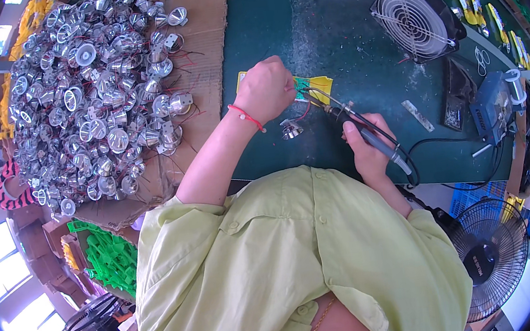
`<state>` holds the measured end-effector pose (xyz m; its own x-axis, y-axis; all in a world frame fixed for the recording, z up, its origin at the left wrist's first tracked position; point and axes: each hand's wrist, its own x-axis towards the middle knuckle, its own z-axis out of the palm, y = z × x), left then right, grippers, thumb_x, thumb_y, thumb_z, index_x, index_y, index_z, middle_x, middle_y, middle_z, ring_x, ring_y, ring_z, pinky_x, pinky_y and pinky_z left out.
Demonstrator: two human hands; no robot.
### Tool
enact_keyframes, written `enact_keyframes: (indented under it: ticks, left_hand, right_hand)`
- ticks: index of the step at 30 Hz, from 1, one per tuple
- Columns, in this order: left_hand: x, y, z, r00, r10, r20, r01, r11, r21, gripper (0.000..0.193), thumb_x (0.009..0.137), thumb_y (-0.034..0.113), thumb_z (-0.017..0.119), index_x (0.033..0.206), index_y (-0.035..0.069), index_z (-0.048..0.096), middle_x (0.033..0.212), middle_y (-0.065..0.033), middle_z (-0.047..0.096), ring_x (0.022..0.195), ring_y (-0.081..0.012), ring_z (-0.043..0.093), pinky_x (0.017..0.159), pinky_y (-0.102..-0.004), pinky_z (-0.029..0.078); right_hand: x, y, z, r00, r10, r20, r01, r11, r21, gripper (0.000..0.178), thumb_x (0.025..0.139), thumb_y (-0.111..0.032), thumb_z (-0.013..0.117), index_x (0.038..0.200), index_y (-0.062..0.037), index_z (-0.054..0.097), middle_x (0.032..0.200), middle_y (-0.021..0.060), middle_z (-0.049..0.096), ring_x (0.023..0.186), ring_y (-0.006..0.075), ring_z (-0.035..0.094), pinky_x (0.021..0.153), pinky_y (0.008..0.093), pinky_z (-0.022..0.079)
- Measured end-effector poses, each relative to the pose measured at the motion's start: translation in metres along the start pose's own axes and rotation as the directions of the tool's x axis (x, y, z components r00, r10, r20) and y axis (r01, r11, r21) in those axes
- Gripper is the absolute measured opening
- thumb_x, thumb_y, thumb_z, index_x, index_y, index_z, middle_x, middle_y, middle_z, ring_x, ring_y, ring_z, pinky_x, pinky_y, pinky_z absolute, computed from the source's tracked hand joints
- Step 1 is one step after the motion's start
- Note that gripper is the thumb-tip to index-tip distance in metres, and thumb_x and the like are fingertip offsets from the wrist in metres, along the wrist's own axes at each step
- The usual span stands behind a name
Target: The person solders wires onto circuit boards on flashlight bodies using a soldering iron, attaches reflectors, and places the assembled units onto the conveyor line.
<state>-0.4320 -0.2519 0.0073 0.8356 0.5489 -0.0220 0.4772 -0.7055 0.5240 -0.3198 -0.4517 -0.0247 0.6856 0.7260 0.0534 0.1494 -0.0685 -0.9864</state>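
Note:
My right hand (371, 150) grips a soldering iron (377, 141) with a dark handle and a thin curved metal tube along its front. Its tip end reaches a small green circuit board (301, 87) on a yellow plastic piece (321, 86). Beside the board, my left hand (267, 88) is closed with its fingertips turned down; the fingers hide whatever is between them. Just below the board lies a silver reflector cup (291, 129), with a red wire running up from it toward the board.
A big heap of silver reflector cups (100, 99) with wires lies on cardboard (210, 60) at left. A black fan (415, 17) stands far right on the green table (340, 19). A blue soldering station (492, 107), solder spool (515, 86) and metal strip (417, 115) are at right.

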Motion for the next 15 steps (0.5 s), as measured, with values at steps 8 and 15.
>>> enact_keyframes:
  ticks: [8,15]
  left_hand:
    - [0.002,-0.002,-0.002,0.999,-0.004,0.036,0.005,1.000,-0.022,0.010,0.063,0.012,0.067,0.067,0.002,0.066,0.077,-0.0126,0.057,0.067,-0.0270,0.058,0.065,-0.0350,0.048]
    - [0.002,0.001,-0.005,0.998,-0.010,0.059,0.010,1.000,-0.011,0.009,0.066,0.012,0.066,0.068,0.004,0.066,0.078,-0.0136,0.057,0.071,-0.0285,0.059,0.068,-0.0364,0.048]
  right_hand:
    - [0.001,-0.017,-0.004,0.991,0.010,-0.132,0.007,0.991,0.131,0.018,0.081,-0.009,0.063,0.092,0.0030,0.055,0.071,0.0091,0.059,0.061,0.0125,0.059,0.056,0.0231,0.048]
    - [0.000,-0.011,-0.008,0.991,0.041,-0.129,-0.013,0.977,0.211,0.020,0.080,-0.007,0.064,0.094,0.0034,0.054,0.074,0.0096,0.059,0.062,0.0121,0.058,0.056,0.0226,0.048]
